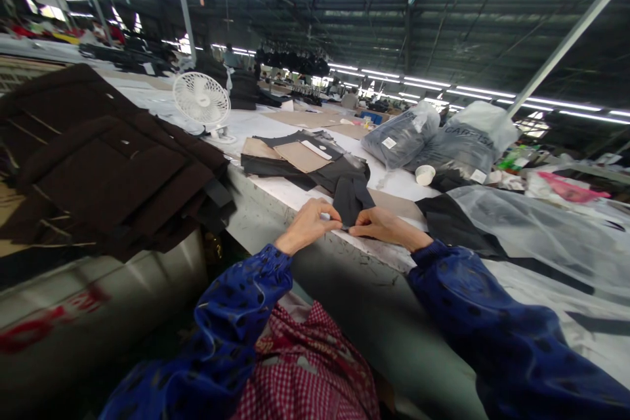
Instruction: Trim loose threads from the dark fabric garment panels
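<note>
A small dark grey fabric piece [350,198] lies at the table's front edge. Its near corner is pinched between the thumb and fingers of my left hand [312,223]. From the other side, my right hand [386,226] pinches the same near end, its fingertips close to the left ones. Just beyond lies a spread of dark cut fabric panels [319,167], with a tan cardboard template [302,156] on top. The fingertips hide the exact edge being held.
A white fan [201,100] stands behind a tall stack of dark brown fabric pieces [113,164] on the left. Clear plastic bags of dark goods [401,134], a small white cup [424,174] and clear plastic sheeting [536,223] lie to the right.
</note>
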A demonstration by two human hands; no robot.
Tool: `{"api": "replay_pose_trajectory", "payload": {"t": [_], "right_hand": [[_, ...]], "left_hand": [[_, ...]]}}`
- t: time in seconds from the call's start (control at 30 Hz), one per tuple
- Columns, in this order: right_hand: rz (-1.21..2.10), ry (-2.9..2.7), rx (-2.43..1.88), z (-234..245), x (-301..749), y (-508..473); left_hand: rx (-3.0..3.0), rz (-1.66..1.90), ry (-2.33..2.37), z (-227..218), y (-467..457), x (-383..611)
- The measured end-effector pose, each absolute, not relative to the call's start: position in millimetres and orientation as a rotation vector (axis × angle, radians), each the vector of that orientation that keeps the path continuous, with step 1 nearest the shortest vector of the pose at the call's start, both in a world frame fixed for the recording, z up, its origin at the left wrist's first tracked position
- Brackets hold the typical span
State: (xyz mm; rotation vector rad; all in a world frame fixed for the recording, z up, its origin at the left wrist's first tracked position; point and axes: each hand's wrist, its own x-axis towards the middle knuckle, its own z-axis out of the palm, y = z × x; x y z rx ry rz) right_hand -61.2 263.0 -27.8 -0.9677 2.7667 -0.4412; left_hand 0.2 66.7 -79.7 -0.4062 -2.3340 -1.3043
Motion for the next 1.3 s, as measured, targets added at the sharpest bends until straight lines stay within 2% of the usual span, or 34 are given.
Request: {"api": "replay_pose_trajectory", "payload": {"t": [0.1, 0.23, 0.63, 0.87, 1.1, 1.3], "right_hand": [[-0.422, 2.773, -0.959, -26.5, -59.3, 262.1], [-0.357, 2.788, -0.943, -23.3, -56.9, 259.9], [-0.06, 2.914, -0.862, -19.6, -54.1, 246.1], [-0.138, 2.892, -0.885, -17.5, -49.6, 245.4], [-0.613, 2.702, -0.767, -17.1, -49.5, 257.1], [-1.323, 2.559, -0.756, -21.3, -25.2, 288.2]], "left_hand": [[-0.405, -1.116, -2.407, -78.5, 72.1, 1.8], [-0.303, -1.059, -2.501, -77.9, 80.0, -1.0], [0.011, -1.116, -2.515, -78.3, 89.9, -12.1], [-0.255, -1.285, -2.412, -89.4, 70.3, -13.8], [-0.475, -1.13, -2.436, -89.4, 69.1, -2.6], [-0.615, -0.943, -2.382, -100.5, 68.4, 19.1]]}}
